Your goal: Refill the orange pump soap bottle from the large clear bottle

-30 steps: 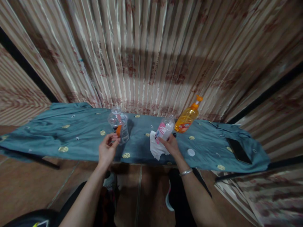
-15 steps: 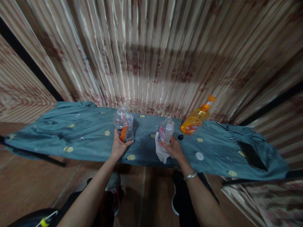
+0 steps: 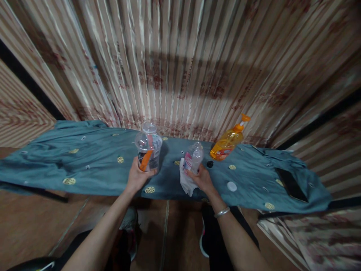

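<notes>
My left hand (image 3: 137,177) grips a large clear plastic bottle (image 3: 148,146) with an orange label, lifted a little off the teal cloth, its mouth uncapped. My right hand (image 3: 202,178) holds a smaller clear bottle (image 3: 193,157) with a pink label, standing on the cloth, together with a crumpled white cloth (image 3: 186,181) pressed against its left side. A silver bangle sits on my right wrist.
The teal cloth with gold dots (image 3: 84,165) covers a long low table before striped curtains. An orange pump bottle (image 3: 229,140) leans at the back right. A small black cap (image 3: 210,164), a white cap (image 3: 231,186) and a dark phone (image 3: 291,180) lie to the right.
My left hand reached forward, closed on the large bottle and raised it slightly. My right hand stood the small bottle upright from its tilt.
</notes>
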The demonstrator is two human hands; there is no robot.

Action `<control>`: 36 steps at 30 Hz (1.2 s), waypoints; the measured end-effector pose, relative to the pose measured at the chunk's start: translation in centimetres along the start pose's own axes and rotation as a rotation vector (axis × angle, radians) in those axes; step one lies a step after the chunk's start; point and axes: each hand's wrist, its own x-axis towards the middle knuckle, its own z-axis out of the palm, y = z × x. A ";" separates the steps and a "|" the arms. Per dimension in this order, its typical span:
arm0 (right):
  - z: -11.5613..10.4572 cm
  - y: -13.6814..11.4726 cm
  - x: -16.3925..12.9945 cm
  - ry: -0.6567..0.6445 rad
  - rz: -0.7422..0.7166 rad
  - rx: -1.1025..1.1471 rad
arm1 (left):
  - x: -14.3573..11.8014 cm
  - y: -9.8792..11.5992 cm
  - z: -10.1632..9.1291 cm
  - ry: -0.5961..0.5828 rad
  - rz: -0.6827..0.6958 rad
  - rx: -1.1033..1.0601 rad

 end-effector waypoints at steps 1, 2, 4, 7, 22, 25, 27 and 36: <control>0.0 0.0 -0.1 0.001 -0.006 0.011 | -0.3 0.4 0.1 -0.014 0.008 -0.016; 0.0 0.1 -0.1 0.001 -0.009 0.021 | -0.6 0.7 0.2 -0.029 0.014 -0.030; 0.0 0.1 -0.2 0.000 -0.013 0.035 | -1.1 1.1 0.4 -0.061 0.022 -0.058; -0.1 0.2 -0.2 -0.008 -0.013 0.054 | -1.8 1.4 0.9 -0.109 0.026 -0.093; -0.6 0.0 -0.5 0.005 -0.077 0.131 | -3.3 0.7 2.0 -0.218 0.068 -0.046; -0.8 0.0 -0.5 0.018 -0.082 0.135 | -3.0 0.2 2.0 -0.197 0.106 -0.021; -0.8 -0.1 -0.5 0.027 -0.084 0.149 | -2.8 0.0 2.0 -0.175 0.135 -0.005; -1.0 -0.4 -0.8 0.045 -0.116 0.166 | -2.3 -0.2 0.8 -0.128 0.211 0.079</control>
